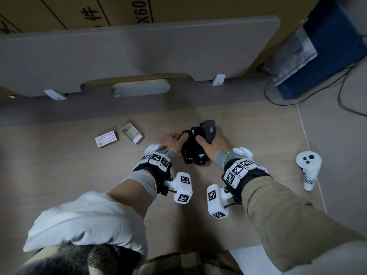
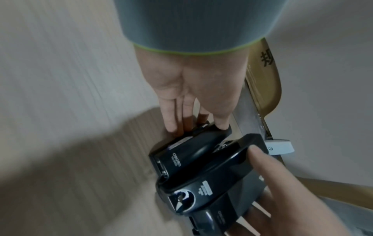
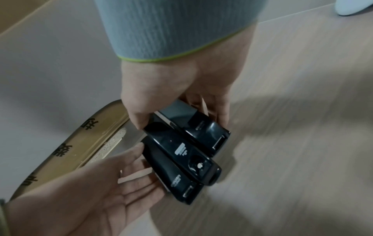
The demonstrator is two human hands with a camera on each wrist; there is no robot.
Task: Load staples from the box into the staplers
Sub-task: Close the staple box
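Three black staplers (image 1: pixel 195 150) lie bunched side by side on the wooden desk (image 1: pixel 69 175); the middle one (image 3: pixel 181 151) rides on top of the other two. My right hand (image 1: pixel 215 143) grips the bunch, thumb (image 3: pixel 139 121) on the middle stapler's back end and fingers (image 3: pixel 221 118) round the right-hand stapler (image 3: pixel 207 132). My left hand (image 1: pixel 172 140) has straight fingers (image 3: pixel 137 159) laid flat against the left stapler (image 3: pixel 175 177), with its thumb (image 2: pixel 222 124) on that stapler's end. Left of the hands lie a red and white staple box (image 1: pixel 106 138) and an open cardboard tray (image 1: pixel 132 132).
A white controller (image 1: pixel 308 167) lies on the desk to the right. A grey partition panel (image 1: pixel 139 52) stands along the desk's back edge, brown cardboard (image 1: pixel 79 8) behind it. A blue box (image 1: pixel 325 52) with black cables (image 1: pixel 341 90) sits at the far right.
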